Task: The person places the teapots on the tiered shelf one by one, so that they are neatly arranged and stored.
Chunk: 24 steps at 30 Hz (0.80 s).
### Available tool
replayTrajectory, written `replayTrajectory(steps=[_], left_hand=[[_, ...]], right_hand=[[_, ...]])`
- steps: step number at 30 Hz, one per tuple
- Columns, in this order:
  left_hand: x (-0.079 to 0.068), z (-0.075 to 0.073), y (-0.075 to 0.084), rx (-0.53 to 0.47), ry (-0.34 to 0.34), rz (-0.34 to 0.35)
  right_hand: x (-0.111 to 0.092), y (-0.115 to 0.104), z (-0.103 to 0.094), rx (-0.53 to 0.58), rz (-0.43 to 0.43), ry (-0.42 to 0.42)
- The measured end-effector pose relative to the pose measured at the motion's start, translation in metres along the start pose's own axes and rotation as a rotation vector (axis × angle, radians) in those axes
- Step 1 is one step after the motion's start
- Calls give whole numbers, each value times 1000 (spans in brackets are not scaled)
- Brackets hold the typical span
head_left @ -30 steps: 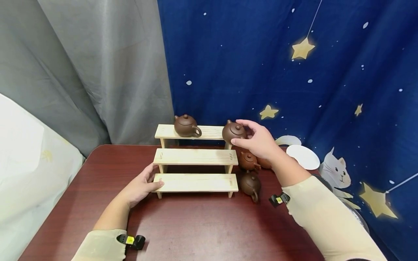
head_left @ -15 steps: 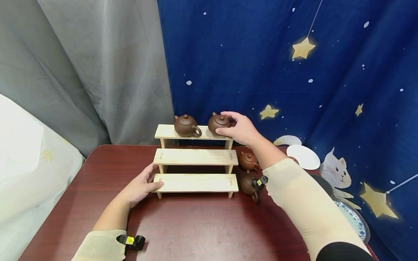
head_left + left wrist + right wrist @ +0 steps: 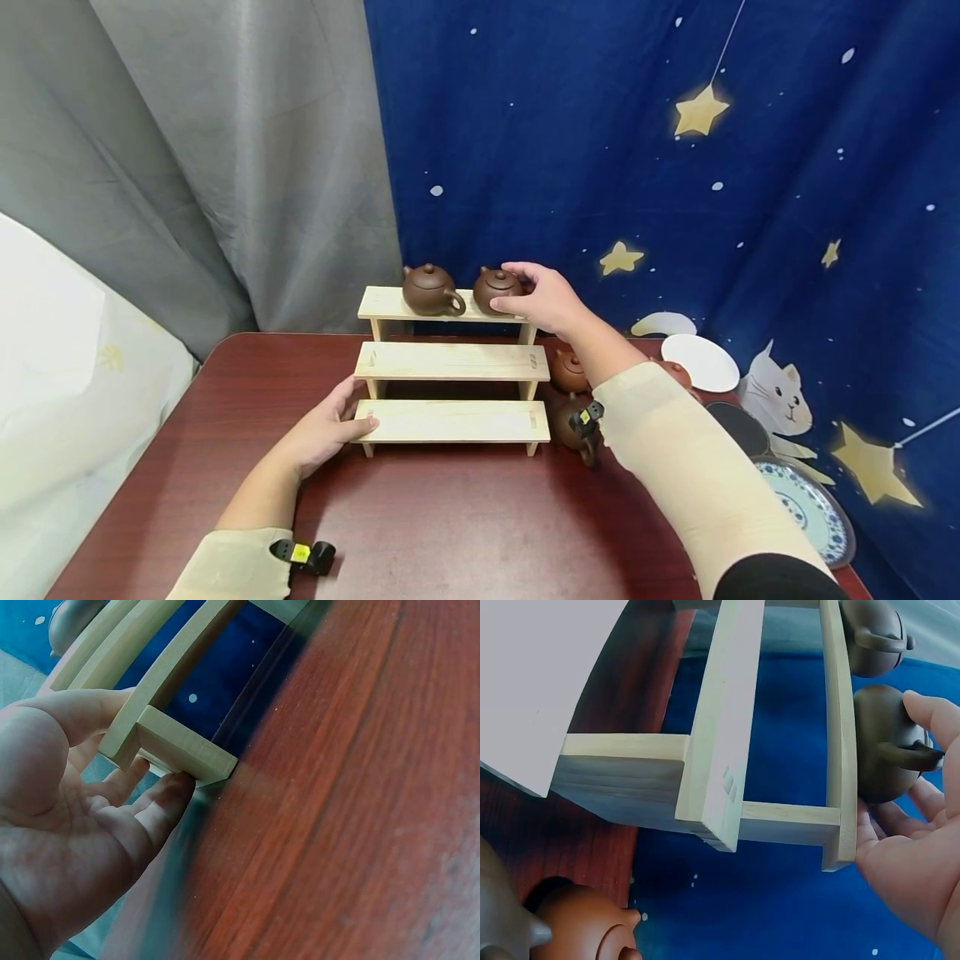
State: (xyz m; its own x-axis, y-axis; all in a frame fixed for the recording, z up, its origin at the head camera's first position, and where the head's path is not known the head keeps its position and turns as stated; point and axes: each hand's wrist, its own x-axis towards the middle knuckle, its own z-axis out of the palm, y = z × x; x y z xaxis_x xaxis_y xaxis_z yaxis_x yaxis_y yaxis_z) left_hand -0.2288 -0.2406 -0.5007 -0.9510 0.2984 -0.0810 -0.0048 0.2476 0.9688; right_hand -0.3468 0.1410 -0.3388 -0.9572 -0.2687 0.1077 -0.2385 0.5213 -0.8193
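Working remotely, I had the right hand (image 3: pixel 551 302) pinching a brown teapot (image 3: pixel 489 287) on the top shelf (image 3: pixel 381 302) beside a second teapot (image 3: pixel 429 290), the left hand (image 3: pixel 324 429) gripping the stand (image 3: pixel 450 421), seemingly mid-placement, and judged gentle release came next.

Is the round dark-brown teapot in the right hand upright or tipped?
Upright: the round dark-brown teapot has its lid knob uppermost, base facing the pale wooden top shelf.

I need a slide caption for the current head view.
Right hand grips a dark teapot beside another teapot on the top shelf; left hand holds the wooden stand.
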Motion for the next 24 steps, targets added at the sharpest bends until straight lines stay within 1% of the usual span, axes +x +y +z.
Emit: replayTrajectory(steps=[6,11,16,24], left_hand=[[0,0,0,1,4,7],[0,1,0,0,5,-2],[0,1,0,-23,-2,6],[0,2,0,-48,-6,10]], right_hand=[[-4,1,-1,17,9,7],[-15,3,-6,21,29,13],[-36,9,-12,31,14,19],[-73,28,-19,151,-10,55]])
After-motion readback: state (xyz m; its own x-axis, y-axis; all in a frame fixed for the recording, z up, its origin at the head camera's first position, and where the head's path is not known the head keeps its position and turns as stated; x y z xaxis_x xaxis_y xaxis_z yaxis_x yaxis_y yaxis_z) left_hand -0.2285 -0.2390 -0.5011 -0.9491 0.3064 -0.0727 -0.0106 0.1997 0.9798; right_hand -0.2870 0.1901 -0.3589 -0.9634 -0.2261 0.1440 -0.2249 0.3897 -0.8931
